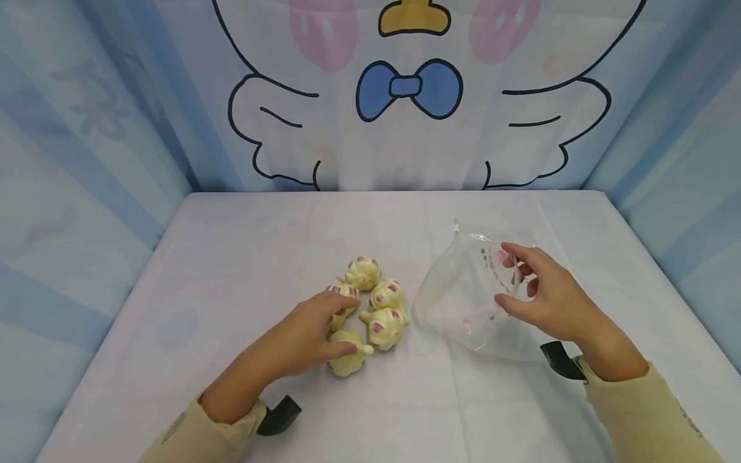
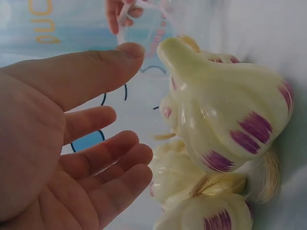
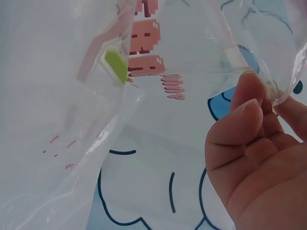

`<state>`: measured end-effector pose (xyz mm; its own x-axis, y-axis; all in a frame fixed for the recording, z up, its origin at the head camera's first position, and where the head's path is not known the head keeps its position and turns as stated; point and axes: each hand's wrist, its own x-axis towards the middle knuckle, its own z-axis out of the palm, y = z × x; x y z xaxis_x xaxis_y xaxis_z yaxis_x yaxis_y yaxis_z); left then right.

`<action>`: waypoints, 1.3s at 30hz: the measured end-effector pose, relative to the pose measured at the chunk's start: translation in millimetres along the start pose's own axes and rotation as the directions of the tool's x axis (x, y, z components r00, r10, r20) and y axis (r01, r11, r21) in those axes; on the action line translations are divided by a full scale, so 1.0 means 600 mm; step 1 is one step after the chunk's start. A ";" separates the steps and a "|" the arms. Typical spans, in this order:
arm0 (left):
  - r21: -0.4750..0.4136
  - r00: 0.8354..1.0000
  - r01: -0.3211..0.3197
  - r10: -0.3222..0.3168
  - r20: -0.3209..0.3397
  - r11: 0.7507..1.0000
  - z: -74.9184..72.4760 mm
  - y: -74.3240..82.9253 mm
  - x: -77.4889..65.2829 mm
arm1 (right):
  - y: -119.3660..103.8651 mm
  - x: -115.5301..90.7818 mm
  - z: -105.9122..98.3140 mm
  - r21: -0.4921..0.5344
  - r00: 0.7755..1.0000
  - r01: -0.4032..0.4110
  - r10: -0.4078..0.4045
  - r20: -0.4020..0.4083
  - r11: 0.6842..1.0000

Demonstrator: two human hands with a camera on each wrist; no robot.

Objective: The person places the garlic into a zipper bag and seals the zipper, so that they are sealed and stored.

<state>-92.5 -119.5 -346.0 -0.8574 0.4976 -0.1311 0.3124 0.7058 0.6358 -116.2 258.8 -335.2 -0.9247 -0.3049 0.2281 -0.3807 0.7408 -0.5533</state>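
Note:
Several garlic bulbs (image 1: 384, 328) with pale yellow skins and purple patches lie in a loose cluster mid-table. Over the left side of that cluster is my left hand (image 1: 298, 337), its fingers and thumb spread apart. In the left wrist view a large bulb (image 2: 230, 110) sits just beyond the fingertips, and the palm holds nothing. To the right, a clear plastic bag (image 1: 446, 302) with pink and red print stands slightly puffed out. My right hand (image 1: 552, 296) holds it by the upper right edge, fingers curled at the rim (image 3: 235, 57) in the right wrist view.
White cloth covers the table (image 1: 243, 238). A curtain (image 1: 405, 154) with a cartoon figure and blue bow tie hangs behind the far edge, and blue curtains (image 1: 75, 193) flank both sides. Black camera mounts (image 1: 280, 415) stick out from both wrists.

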 end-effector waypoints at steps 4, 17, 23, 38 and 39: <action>-0.019 0.999 -0.007 0.008 0.042 1.000 0.007 -0.005 -0.004 | 0.000 -0.001 0.000 -0.007 1.000 0.007 -0.007 0.004 1.000; 0.058 0.999 -0.049 0.048 0.014 0.997 0.044 -0.010 -0.002 | -0.001 0.000 0.001 -0.019 1.000 -0.008 0.008 0.007 1.000; 0.091 0.999 -0.043 0.042 0.010 0.995 0.048 -0.008 -0.004 | -0.001 0.000 0.003 -0.028 0.999 -0.030 0.031 0.011 0.999; 0.143 0.985 -0.168 0.159 0.069 0.975 0.027 -0.010 -0.005 | 0.001 0.000 0.003 -0.031 1.000 -0.006 0.006 0.007 1.000; 0.139 0.985 -0.166 0.156 0.079 0.976 0.023 -0.009 -0.005 | 0.001 0.000 0.002 -0.031 1.000 -0.006 0.006 0.006 1.000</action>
<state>-85.7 -118.0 -359.8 -0.7633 0.6397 -0.0900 0.5039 0.6768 0.5367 -116.3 258.7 -336.9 -0.9270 -0.3041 0.2197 -0.3751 0.7607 -0.5298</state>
